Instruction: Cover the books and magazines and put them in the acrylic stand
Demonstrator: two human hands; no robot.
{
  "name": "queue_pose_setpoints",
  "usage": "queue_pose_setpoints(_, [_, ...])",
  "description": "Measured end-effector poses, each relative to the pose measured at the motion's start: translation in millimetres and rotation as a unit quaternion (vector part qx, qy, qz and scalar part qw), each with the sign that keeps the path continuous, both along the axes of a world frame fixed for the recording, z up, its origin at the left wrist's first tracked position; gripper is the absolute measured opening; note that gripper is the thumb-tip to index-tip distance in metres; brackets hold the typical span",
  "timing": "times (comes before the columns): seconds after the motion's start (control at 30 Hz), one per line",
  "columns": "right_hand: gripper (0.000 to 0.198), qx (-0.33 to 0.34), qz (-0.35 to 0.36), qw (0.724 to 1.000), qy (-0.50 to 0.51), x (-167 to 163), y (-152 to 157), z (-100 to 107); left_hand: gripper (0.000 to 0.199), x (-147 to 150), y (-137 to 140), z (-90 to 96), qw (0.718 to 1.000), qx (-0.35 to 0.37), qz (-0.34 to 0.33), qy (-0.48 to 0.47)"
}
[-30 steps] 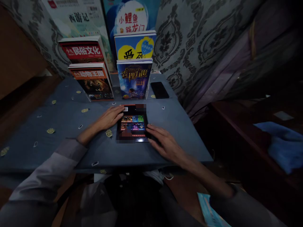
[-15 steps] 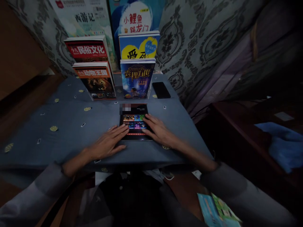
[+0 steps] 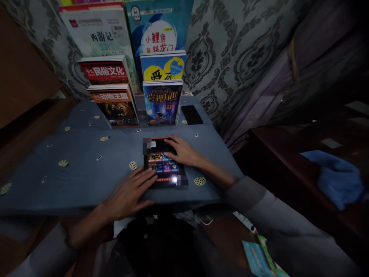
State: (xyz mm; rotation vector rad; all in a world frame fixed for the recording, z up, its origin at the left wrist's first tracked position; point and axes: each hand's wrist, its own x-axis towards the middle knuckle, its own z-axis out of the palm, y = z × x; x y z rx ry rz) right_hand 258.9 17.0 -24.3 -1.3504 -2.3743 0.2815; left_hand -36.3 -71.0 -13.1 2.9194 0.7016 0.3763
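Observation:
A book with a black cover and rows of small coloured pictures (image 3: 165, 166) lies flat near the front edge of the cloth-covered table (image 3: 77, 181). The fingertips of my left hand (image 3: 131, 192) rest on its lower left side, with the fingers stretched out and the thumb apart. My right hand (image 3: 183, 152) lies across its upper right part, fingers spread and flat. Both hands are open, and between them they hide parts of the cover. Behind the book stands an upright blue book (image 3: 163, 103), and left of that an orange-topped book with a lion (image 3: 117, 105).
Further back stand a red book (image 3: 103, 71), a yellow-and-blue book (image 3: 164, 66), a pale tall book (image 3: 95, 30) and a teal one (image 3: 161, 19) against the patterned wall. A black phone (image 3: 192, 114) lies right of them. Blue cloth (image 3: 336, 175) hangs on the dark furniture at right.
My right hand has moved up along the book's right side toward its top edge. My left hand stays at the lower left. The camera view has shifted a little.

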Motion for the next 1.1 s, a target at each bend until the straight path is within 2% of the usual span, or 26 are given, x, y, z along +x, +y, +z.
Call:
queue_pose_setpoints(0.17, [0.067,-0.004,0.024,1.0,0.015,3,-67,-2,0.066,-6,-40,-9.0,0.998,0.029,-0.058,-0.01])
queue_pose_setpoints(0.27, [0.067,-0.026,0.035,0.999,0.026,11,-98,1,0.061,-10,-52,-8.3,0.995,0.059,-0.082,-0.015])
queue_pose_setpoints(0.37, [0.059,-0.074,0.041,0.994,0.067,24,-112,12,0.059,-10,-48,5.6,0.992,0.064,-0.093,-0.048])
queue_pose_setpoints(0.43, [0.05,-0.108,0.043,0.986,0.122,32,-115,23,0.057,-7,-37,22.6,0.989,0.044,-0.085,-0.116])
queue_pose_setpoints(0.53, [0.05,-0.148,0.034,0.966,0.207,39,-115,37,0.044,7,-9,53.1,0.959,-0.014,-0.023,-0.282])
queue_pose_setpoints(0.63, [0.052,-0.171,0.012,0.947,0.271,35,-112,38,0.03,30,28,73.0,0.919,-0.101,0.133,-0.356])
queue_pose_setpoints(0.67, [0.053,-0.171,0.005,0.941,0.291,33,-109,35,0.03,38,42,74.3,0.904,-0.127,0.139,-0.385])
queue_pose_setpoints(0.8, [0.048,-0.131,-0.036,0.912,0.386,20,-88,16,0.037,66,85,55.9,0.864,-0.227,0.093,-0.439])
queue_pose_setpoints(0.93, [0.044,-0.14,-0.081,0.872,0.462,16,-65,5,0.061,72,109,32.7,0.839,-0.295,0.114,-0.443])
queue_pose_setpoints(1.0, [0.046,-0.157,-0.101,0.866,0.463,18,-59,3,0.068,68,115,27.5,0.842,-0.319,0.139,-0.413])
queue_pose_setpoints(1.1, [0.044,-0.153,-0.15,0.892,0.398,22,-56,3,0.067,57,117,24.3,0.889,-0.3,0.222,-0.266])
